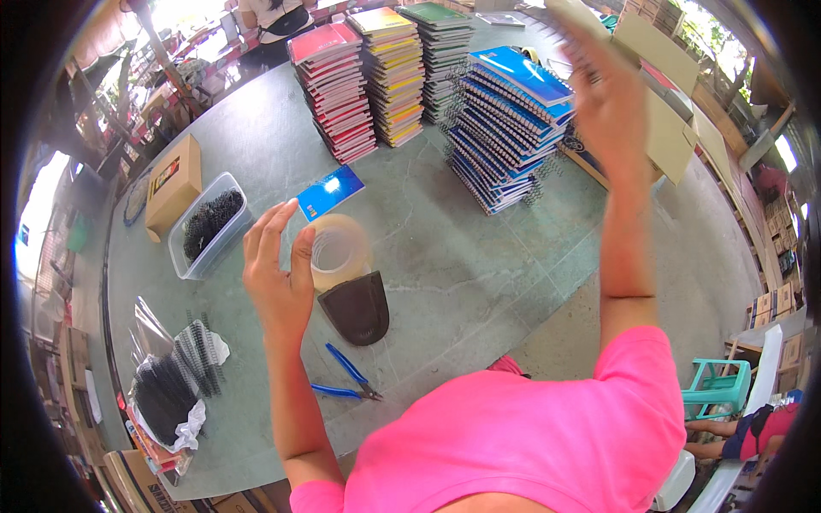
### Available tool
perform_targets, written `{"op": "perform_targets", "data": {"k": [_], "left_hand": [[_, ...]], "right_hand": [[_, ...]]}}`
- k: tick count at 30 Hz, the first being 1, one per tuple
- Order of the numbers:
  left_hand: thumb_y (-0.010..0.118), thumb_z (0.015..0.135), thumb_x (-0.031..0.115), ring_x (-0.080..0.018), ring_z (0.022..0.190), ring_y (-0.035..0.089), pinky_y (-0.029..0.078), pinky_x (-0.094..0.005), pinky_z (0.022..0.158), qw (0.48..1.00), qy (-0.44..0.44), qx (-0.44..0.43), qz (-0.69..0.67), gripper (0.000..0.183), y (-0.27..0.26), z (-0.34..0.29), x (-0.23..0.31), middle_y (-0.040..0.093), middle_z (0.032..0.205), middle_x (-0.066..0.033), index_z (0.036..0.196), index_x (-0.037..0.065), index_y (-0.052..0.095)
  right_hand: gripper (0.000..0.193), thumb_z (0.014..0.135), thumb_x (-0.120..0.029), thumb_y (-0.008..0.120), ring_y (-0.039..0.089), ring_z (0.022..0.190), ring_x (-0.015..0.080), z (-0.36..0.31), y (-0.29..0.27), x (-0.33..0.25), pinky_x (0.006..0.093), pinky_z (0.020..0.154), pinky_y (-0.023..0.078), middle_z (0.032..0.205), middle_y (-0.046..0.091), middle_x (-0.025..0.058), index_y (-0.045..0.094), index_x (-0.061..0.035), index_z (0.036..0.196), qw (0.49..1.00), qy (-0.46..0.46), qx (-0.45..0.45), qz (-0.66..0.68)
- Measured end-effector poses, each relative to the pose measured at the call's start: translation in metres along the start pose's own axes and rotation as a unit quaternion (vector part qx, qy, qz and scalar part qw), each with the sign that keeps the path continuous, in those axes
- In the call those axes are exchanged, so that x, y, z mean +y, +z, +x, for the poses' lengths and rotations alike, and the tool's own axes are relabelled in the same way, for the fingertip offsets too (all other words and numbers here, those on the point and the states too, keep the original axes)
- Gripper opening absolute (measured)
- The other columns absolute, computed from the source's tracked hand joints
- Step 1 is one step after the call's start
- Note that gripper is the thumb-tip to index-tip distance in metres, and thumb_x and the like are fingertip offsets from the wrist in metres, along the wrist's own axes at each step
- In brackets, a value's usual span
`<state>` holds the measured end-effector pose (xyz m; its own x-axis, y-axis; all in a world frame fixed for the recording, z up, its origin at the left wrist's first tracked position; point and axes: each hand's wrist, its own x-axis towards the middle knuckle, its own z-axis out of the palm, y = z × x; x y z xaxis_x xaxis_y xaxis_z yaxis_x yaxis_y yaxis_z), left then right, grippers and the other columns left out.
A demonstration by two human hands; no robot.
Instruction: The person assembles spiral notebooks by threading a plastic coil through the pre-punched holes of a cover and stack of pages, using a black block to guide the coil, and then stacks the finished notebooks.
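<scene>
My left hand [282, 269] is open over the table, fingers apart. Its fingertips come close to the near left corner of a blue-covered booklet [331, 192]; whether they touch it I cannot tell. Beside the thumb is a wide roll of clear tape [352, 235], with a dark rounded pad [357, 312] against it. Blue-handled pliers [349, 376] lie closer to me. My right hand [609, 107], smeared by motion, is raised at the far right, gripping a pale-backed spiral notebook [581, 19] partly cut off by the upper edge. Under it leans a tall stack of blue spiral notebooks [505, 137].
Red [333, 94], yellow [393, 77] and green notebook stacks [440, 60] stand at the back. An open cardboard box [671, 128] is at right. Leftward are a plastic tub [188, 258] of black coils, a small carton [175, 184] and black coil bundles [167, 393].
</scene>
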<state>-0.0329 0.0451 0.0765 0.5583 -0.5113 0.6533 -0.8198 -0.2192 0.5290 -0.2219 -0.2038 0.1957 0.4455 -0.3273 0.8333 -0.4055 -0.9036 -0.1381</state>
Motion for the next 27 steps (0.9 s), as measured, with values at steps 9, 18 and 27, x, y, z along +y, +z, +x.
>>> {"op": "perform_targets", "data": {"k": [9,18,27], "left_hand": [[0.064,0.081,0.013,-0.0275,0.102,0.055,0.043,-0.0357,0.087,0.993,0.030,-0.115,-0.030,0.025,0.033,-0.013,-0.027,0.061,0.108,-0.0120,0.104,0.005,0.063],[0.064,0.080,0.008,-0.0258,0.085,0.060,0.046,-0.0346,0.076,0.987,-0.002,-0.132,-0.095,0.016,0.022,-0.013,-0.020,0.064,0.092,-0.0110,0.094,0.001,0.065],[0.060,0.084,0.018,-0.0214,0.069,0.060,0.047,-0.0302,0.064,0.656,0.138,-0.242,-0.701,0.020,-0.047,0.009,0.072,0.063,0.076,-0.0109,0.085,-0.002,0.063]], "right_hand": [[0.042,0.092,-0.029,0.047,0.047,0.120,0.0319,-0.039,0.079,0.056,0.0443,0.101,0.035,0.126,0.052,0.0177,0.049,-0.0057,0.126,0.962,-0.089,-0.125,-0.228],[0.035,0.083,-0.013,0.060,0.053,0.112,0.0309,-0.026,0.078,0.001,0.0422,0.095,0.040,0.122,0.057,0.0099,0.057,-0.0087,0.118,0.982,-0.179,-0.021,-0.058],[0.026,0.083,-0.026,0.061,0.061,0.085,0.0314,-0.084,0.321,-0.081,0.0390,0.076,0.048,0.093,0.065,0.0150,0.066,-0.0050,0.098,0.859,-0.105,-0.405,0.296]]}}
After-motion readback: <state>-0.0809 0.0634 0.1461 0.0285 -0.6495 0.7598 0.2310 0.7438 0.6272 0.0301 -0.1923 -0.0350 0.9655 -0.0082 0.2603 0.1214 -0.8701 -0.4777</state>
